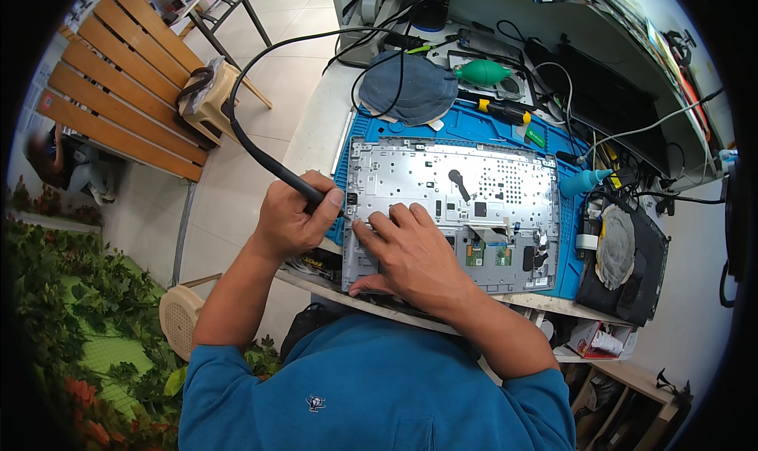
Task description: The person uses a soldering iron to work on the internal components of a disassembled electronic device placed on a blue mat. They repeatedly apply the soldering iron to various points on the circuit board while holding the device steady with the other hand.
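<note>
A silver-grey laptop chassis panel (418, 179) lies inner side up on a blue work mat (564, 254), with small green circuit boards (474, 254) set near its front edge. My left hand (298, 218) is closed round a black soldering iron (296, 184) with a thick cord. Its tip end is at the panel's left edge; the tip itself is too small to make out. Across the panel's left front part rests my right hand (418, 258), open, fingers spread and touching the metal, thumb by the front edge.
Behind the panel lie a grey round pad (407, 88), a green air blower bulb (482, 72) and a yellow-black screwdriver (505, 112). A blue bottle (584, 183) and another grey pad (616, 247) stand at right. Cables loop overhead. A plastic stool (180, 321) is at left.
</note>
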Demonstrator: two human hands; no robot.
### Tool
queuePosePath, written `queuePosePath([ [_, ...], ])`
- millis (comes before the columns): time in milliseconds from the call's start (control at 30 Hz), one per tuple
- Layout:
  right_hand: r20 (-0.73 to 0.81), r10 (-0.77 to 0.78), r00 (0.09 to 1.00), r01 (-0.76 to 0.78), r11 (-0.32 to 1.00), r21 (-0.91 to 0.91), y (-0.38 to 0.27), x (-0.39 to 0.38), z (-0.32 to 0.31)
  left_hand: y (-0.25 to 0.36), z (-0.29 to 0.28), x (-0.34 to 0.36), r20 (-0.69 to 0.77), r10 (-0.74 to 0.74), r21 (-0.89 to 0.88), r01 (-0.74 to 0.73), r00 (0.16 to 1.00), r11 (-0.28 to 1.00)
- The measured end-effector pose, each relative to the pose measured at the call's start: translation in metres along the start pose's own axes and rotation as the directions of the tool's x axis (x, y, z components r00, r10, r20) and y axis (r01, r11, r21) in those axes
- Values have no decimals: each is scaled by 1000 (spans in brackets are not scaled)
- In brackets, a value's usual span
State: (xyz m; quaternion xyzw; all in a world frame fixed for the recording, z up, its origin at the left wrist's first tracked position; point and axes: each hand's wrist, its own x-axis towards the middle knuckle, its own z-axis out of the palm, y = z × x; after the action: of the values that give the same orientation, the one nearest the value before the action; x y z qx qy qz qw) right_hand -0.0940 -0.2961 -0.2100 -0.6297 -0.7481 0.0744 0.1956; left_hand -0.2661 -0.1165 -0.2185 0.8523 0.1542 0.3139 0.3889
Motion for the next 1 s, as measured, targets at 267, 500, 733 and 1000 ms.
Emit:
queuePosePath([
  [267, 4, -2, 1000, 2, 1000, -8, -1, 0, -1, 1, -2, 0, -3, 2, 20, -2, 1000, 1000],
  [500, 22, -20, 1000, 20, 1000, -24, 0, 4, -2, -2, 1, 0, -50, 42, 7, -42, 998, 999],
  [733, 45, -2, 999, 3, 1000, -24, -1, 4, -3, -5, 2, -1, -48, 57, 17, -56, 997, 998],
  [1000, 15, -9, 1000, 9, 1000, -13, -1, 3, -2, -5, 1, -2, -51, 72, 22, -71, 996, 997],
])
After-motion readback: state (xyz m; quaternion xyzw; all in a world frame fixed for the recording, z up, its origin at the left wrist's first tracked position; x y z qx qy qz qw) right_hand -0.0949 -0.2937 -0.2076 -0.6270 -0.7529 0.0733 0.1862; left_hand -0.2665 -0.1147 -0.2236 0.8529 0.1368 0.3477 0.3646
